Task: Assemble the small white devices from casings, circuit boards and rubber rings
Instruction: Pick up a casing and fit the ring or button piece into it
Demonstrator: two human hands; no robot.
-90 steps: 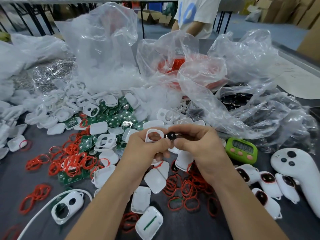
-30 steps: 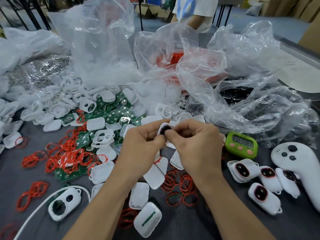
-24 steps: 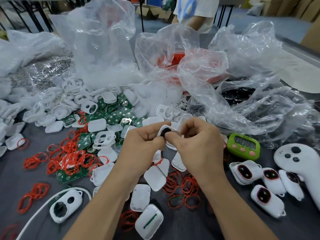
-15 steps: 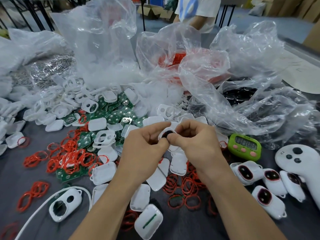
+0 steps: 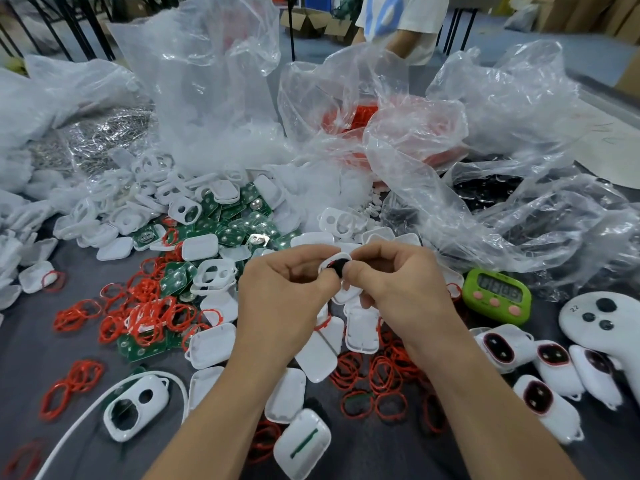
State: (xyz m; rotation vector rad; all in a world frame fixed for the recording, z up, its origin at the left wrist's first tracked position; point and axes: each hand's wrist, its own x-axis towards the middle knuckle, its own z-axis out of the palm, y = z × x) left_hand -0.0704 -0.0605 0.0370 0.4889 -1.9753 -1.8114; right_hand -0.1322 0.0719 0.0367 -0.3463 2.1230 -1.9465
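We hold a small white casing (image 5: 329,264) above the grey table (image 5: 41,344) at mid-view. Our left hand (image 5: 287,292) pinches its left edge and our right hand (image 5: 398,289) pinches the right, thumb tip on a black round part (image 5: 337,267) set in it. Our fingers hide most of it; only the upper rim shows. Its long axis seems to run roughly 12 to 6 o'clock, though we cannot tell for sure. At 4 o'clock a white controller (image 5: 602,327) reads "22". At 3 o'clock sits a green timer (image 5: 497,296), its digits too blurred to read. At 12 o'clock a person's shirt (image 5: 405,15) bears blue marks, cut off by the frame. Red rubber rings (image 5: 149,306) lie at 9 o'clock, green circuit boards (image 5: 239,230) at 10.
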